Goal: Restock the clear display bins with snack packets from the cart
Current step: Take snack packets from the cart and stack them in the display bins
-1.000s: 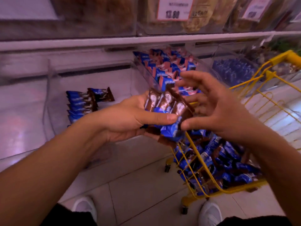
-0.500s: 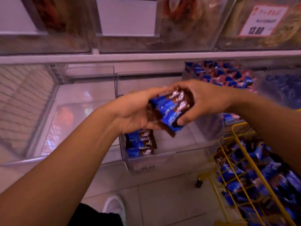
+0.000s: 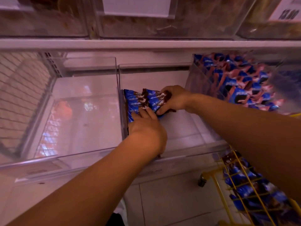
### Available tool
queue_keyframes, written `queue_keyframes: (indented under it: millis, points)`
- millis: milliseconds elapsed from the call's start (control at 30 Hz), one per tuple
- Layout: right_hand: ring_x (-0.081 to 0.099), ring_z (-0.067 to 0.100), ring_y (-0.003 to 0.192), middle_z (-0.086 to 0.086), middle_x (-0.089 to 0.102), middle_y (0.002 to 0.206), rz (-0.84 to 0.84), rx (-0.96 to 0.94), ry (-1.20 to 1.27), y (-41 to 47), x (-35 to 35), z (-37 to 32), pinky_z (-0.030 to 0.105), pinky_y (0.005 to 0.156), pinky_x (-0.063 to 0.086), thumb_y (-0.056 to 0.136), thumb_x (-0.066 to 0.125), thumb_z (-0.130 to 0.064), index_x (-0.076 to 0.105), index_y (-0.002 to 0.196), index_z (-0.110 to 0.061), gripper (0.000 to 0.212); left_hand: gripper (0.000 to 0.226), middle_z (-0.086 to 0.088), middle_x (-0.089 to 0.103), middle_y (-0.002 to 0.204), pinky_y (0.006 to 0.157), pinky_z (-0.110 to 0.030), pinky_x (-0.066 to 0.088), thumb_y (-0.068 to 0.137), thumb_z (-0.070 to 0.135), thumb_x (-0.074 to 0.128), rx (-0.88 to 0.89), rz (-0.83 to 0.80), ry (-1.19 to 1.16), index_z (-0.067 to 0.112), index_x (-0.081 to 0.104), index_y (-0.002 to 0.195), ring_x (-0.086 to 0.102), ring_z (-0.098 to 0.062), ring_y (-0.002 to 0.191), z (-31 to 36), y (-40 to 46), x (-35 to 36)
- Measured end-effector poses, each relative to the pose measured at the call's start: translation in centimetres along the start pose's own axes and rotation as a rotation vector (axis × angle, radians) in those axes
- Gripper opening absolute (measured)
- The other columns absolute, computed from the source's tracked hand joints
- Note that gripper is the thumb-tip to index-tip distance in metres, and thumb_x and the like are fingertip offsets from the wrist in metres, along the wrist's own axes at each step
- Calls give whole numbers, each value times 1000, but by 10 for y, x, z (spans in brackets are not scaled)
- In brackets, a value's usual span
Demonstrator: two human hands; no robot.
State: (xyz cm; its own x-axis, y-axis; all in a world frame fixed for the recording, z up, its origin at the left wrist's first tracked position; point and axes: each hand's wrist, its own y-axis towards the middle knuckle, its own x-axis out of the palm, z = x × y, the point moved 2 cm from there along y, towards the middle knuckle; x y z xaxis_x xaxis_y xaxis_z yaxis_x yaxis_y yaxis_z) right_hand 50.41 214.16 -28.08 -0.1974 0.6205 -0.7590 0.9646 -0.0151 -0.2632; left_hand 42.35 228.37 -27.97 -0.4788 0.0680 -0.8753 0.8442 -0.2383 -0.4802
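Packet print too blurred to read; price tag [image 3: 286,13] at 1 o'clock shows partial digits only. Both hands in middle clear bin [image 3: 179,128]: left hand [image 3: 146,126] presses flat on blue-brown snack packets [image 3: 143,101] at its left wall, right hand [image 3: 175,99] grips them. Bin's right half bare. Yellow cart [image 3: 254,190] at 4 o'clock over tiled floor [image 3: 171,201].

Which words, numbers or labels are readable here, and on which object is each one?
Price card on the upper right bin: digits, seemingly "13.80", blurred and cut off.
White card on the upper middle bin: no text shows.
Blue snack packets: white lettering, too blurred to read.
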Motion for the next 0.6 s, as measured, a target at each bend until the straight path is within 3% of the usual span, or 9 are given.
queue_keyframes:
  millis: [67, 200, 333, 600]
  points:
    - [61, 18, 104, -1, 63, 116, 7, -42, -134, 3, 1, 6, 30, 93, 52, 58, 96, -27, 60, 124, -17, 76, 96, -22, -17, 161, 118, -53, 19, 98, 32, 52, -1, 3, 26, -3, -23, 148, -5, -47, 147, 0, 3, 2]
    - [52, 16, 92, 4, 60, 115, 41, -36, -429, 4, 3, 11, 26, 81, 42, 65, 91, -40, 55, 123, -14, 73, 102, -21, -22, 160, 119, -53, 9, 95, 31, 57, -9, -34, 32, -1, -25, 148, -11, -47, 146, 0, 11, 7]
    - [54, 14, 88, 4, 64, 110, 70, -52, -353, 6, 9, 5, 22, 76, 39, 63, 92, -39, 60, 119, -9, 71, 105, -22, -26, 158, 118, -56, 9, 94, 29, 59, -24, -56, 35, -2, -26, 147, -15, -49, 145, 0, 17, 9]
    - [62, 18, 105, 5, 65, 120, 5, -89, -278, -5, 14, -12, 25, 86, 47, 66, 91, -32, 58, 126, -11, 71, 104, -26, -21, 158, 119, -57, 14, 94, 28, 59, -25, -69, 86, -5, -24, 147, -9, -50, 146, 0, 11, 0]
